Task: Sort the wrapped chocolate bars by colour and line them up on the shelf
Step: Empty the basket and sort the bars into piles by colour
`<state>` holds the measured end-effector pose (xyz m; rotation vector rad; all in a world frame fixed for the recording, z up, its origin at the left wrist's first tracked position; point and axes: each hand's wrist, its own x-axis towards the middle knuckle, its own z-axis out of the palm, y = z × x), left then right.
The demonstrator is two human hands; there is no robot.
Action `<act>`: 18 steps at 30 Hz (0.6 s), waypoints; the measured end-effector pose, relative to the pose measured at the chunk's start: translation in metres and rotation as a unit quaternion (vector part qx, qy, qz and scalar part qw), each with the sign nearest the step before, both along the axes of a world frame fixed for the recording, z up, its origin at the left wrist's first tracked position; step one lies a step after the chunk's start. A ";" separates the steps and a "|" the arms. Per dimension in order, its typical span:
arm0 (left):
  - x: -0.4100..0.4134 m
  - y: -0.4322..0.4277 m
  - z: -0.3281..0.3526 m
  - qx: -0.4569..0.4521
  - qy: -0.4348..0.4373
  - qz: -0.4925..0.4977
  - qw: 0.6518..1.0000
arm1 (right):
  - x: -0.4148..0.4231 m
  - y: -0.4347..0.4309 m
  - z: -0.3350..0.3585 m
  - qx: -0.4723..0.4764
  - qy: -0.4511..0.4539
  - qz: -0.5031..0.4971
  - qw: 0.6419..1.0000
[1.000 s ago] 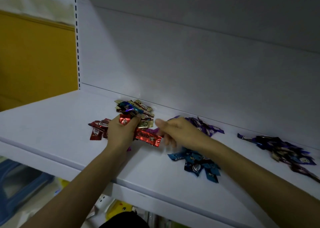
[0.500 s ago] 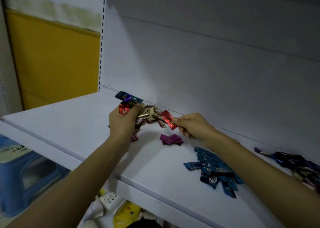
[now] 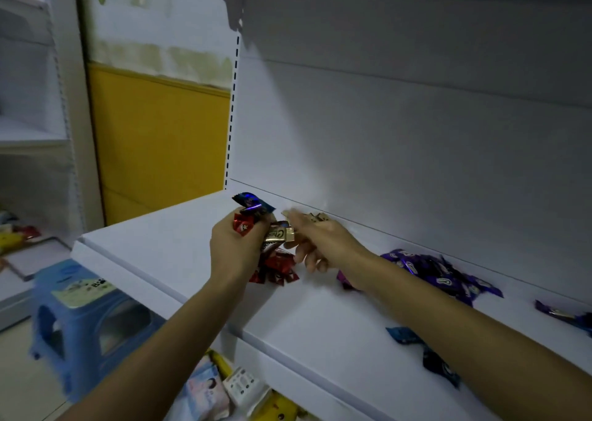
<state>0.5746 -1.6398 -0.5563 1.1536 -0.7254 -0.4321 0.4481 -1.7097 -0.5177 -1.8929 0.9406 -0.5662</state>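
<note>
My left hand (image 3: 235, 249) grips a mixed bunch of wrapped bars above the white shelf (image 3: 166, 241): a blue one (image 3: 253, 203) sticks out on top, red (image 3: 242, 227) and gold (image 3: 279, 235) ones show between the fingers. My right hand (image 3: 315, 244), blurred, touches the gold bar with its fingertips. Red bars (image 3: 277, 268) lie on the shelf under both hands. A few gold bars (image 3: 317, 219) lie by the back wall. A purple pile (image 3: 439, 275) sits to the right, blue bars (image 3: 423, 353) nearer the front edge.
A magenta bar (image 3: 344, 279) peeks from under my right forearm. Dark bars (image 3: 567, 316) lie at the far right. A blue plastic stool (image 3: 83, 318) stands on the floor at the left. Packaged goods (image 3: 224, 388) fill the shelf below.
The red bar my right hand pinched half a second ago is gone from it; that hand has moved left to the gold bar in my left hand's bunch. The camera swung left.
</note>
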 end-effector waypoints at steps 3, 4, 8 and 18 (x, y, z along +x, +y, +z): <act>-0.011 -0.008 -0.004 -0.007 -0.019 -0.001 1.000 | -0.014 0.005 0.002 -0.017 0.001 0.026 1.000; -0.015 -0.010 -0.005 -0.013 -0.016 -0.003 1.000 | -0.020 0.005 0.004 -0.015 -0.001 0.027 1.000; -0.029 -0.015 -0.005 -0.027 0.012 -0.020 0.999 | -0.042 0.003 0.010 -0.018 0.006 0.017 1.000; -0.048 -0.023 -0.013 0.019 0.093 -0.071 0.993 | -0.064 -0.021 0.015 0.019 -0.070 -0.082 0.994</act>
